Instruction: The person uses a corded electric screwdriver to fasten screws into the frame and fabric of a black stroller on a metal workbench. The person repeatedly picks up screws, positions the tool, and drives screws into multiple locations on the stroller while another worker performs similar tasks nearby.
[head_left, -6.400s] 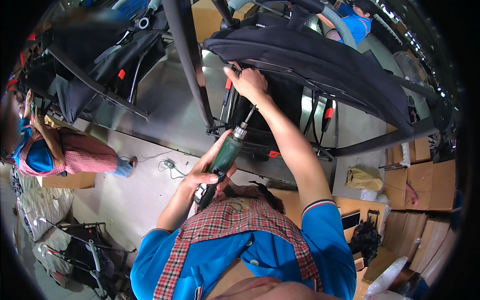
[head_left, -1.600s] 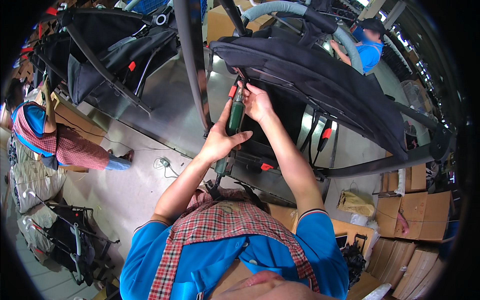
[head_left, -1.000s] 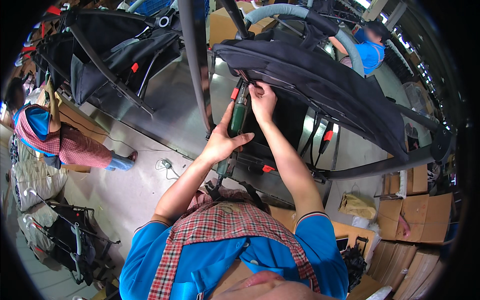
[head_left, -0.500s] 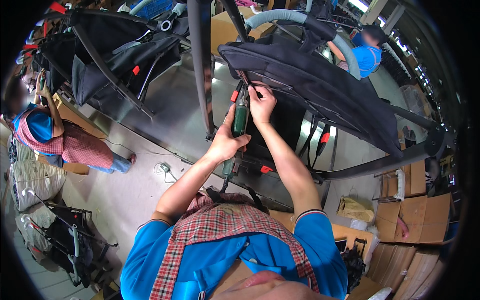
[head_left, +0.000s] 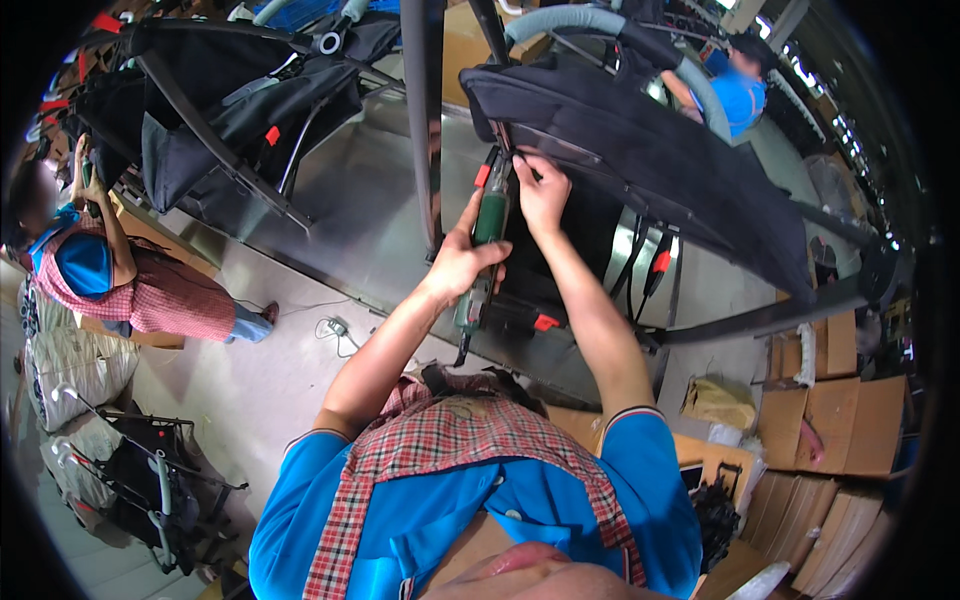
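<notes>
My left hand (head_left: 465,262) is wrapped around a green electric screwdriver (head_left: 491,217), held upright in the picture with its cord end toward my apron. Its tip meets the underside of a black fabric stroller seat (head_left: 640,150), beside a thin frame bar. My right hand (head_left: 543,198) is closed in a pinch right beside the tip; whatever small thing its fingers hold is hidden. The seat belongs to a stroller frame with a dark tube (head_left: 424,130) rising left of my hands. A red clip (head_left: 545,322) lies below the screwdriver.
Another stroller (head_left: 250,110) stands on the metal bench (head_left: 350,235) to the left. A co-worker in a checked apron (head_left: 175,295) works at far left, a second person (head_left: 738,100) at upper right. Cardboard boxes (head_left: 830,425) stack at right; a folded stroller (head_left: 140,475) stands lower left.
The whole view has shifted slightly, so the stroller seat, screwdriver and both hands appear a little farther right and up. My hands keep their hold at the same spot on the seat.
</notes>
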